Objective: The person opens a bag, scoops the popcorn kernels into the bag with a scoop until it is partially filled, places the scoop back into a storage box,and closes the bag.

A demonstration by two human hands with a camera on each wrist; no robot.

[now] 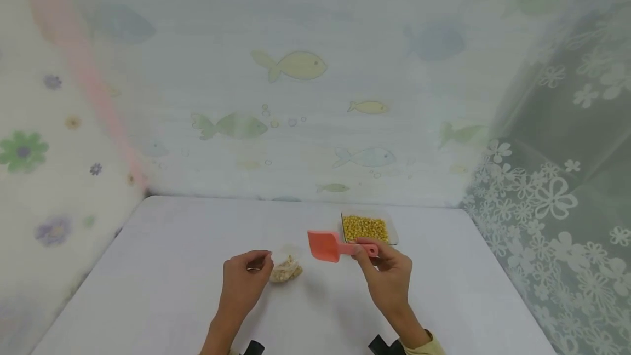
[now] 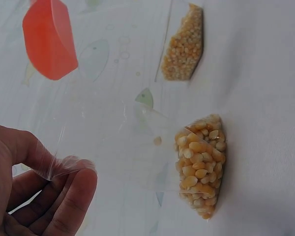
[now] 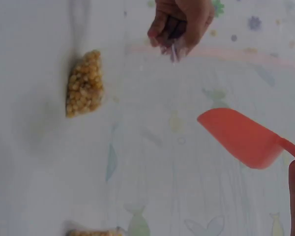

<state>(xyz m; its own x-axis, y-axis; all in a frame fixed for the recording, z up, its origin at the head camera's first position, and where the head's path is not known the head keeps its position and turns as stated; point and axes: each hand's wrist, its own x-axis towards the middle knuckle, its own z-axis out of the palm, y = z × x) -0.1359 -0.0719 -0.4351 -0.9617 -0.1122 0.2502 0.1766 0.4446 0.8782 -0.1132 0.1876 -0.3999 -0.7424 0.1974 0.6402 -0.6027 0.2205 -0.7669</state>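
Note:
Thumb and fingers of my left hand (image 1: 246,278) pinch the upper edge of a clear plastic bag (image 2: 113,142). Corn kernels (image 2: 199,164) fill the bottom of that bag, which rests on the white table. My right hand (image 1: 391,278) grips the handle of a small orange-red scoop (image 1: 324,246), held above the table with its blade pointing left toward the bag. No kernels show on the scoop's blade (image 3: 241,137) in the right wrist view. Behind the right hand stands a clear rectangular container (image 1: 391,229) holding yellow corn kernels (image 1: 365,228).
The white table (image 1: 172,267) meets a fish-patterned curtain (image 1: 305,141) at its back edge. Flowered fabric hangs at the left (image 1: 54,190), and a sheer white-flowered curtain (image 1: 557,223) is on the right. A black wrist strap piece (image 1: 384,345) shows near the right forearm.

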